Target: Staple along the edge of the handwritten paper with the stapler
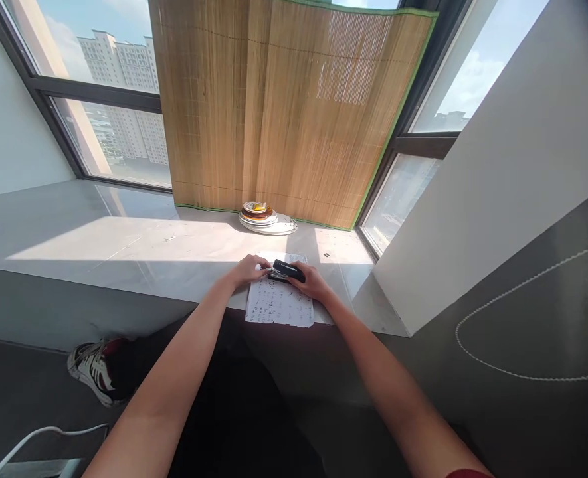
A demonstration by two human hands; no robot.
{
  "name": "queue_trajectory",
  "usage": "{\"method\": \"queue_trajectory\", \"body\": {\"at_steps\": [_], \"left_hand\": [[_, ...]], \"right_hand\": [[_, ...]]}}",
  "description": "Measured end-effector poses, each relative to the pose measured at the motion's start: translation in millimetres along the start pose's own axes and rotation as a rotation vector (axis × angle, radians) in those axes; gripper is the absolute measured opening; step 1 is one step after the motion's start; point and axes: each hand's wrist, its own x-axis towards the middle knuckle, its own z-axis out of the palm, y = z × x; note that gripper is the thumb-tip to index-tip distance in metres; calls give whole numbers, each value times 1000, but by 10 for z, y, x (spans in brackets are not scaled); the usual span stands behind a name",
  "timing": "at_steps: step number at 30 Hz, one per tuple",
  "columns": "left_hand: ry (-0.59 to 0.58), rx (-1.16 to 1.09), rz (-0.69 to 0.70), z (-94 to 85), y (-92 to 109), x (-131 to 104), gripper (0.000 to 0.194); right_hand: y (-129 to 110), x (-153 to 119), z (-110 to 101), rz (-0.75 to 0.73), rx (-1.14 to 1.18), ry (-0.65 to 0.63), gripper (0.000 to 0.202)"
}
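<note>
A black stapler (288, 269) lies over the upper part of a sheet of paper (280, 305) covered in handwriting, at the front edge of the stone sill. My right hand (311, 281) is closed round the stapler's right end. At the stapler's left end is my left hand (250, 269), its fingers bent together near the metal front; what they pinch there, if anything, is too small to make out. The paper's lower edge reaches the sill's edge.
Stacked plates (258, 218) stand at the back of the sill (194, 247), before a bamboo blind (274, 106). Small dark bits (326, 255) lie to the right. A wall (473, 166) slants up at the right, with a hanging cord (503, 290) beyond.
</note>
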Motion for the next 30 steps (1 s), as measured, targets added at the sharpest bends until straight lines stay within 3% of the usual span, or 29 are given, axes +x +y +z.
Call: {"method": "queue_trajectory", "body": {"at_steps": [12,18,22,30], "left_hand": [[9,-17,-63,-72,5,-39,23],[112,-62,-139,-154,32,-84,24],[116,-95,-188,-201,42,-121,18],[61,-61,-13,-189,61,-90,16]], "right_hand": [[-62,12,-27,8,-2,-5,27],[-94,22,-46,2,24,-19,26],[-87,21,-46,9,20,-16,26],[-59,8,-44,34,34,-13,26]]}}
